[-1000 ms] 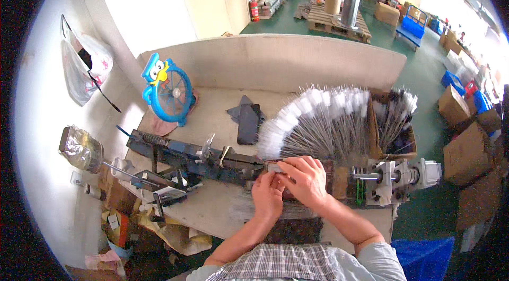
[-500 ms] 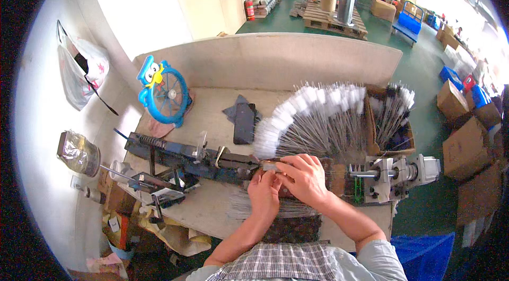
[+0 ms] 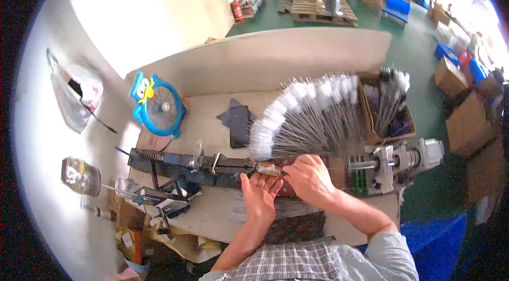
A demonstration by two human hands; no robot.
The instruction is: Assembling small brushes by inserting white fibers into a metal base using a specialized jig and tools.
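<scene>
My left hand (image 3: 259, 196) lies palm up below a small brass-coloured metal piece (image 3: 269, 169), its fingers open and stretched toward that piece. Just to the right, my right hand (image 3: 310, 179) has its fingers curled and pinched at the piece's right end; what sits between the fingertips is too small to make out. The piece lies in line with a long dark bench machine (image 3: 228, 165) reaching left. Behind my hands, wire-stemmed brushes (image 3: 313, 116) with white heads spread in a fan. More thin wires (image 3: 297, 209) lie on the bench below my hands.
A cardboard box (image 3: 369, 116) of dark brushes stands right of the fan. At the bench's right end is a metal clamp assembly (image 3: 395, 165). Further left are a dark phone (image 3: 239, 127), a blue cartoon fan (image 3: 159, 106) and a lamp (image 3: 81, 176). A low board (image 3: 265, 58) closes the back.
My left hand has loosened from a pinch and turned palm up with fingers spread. My right hand has shifted slightly right along the brass-coloured piece. The whole view has tilted a little.
</scene>
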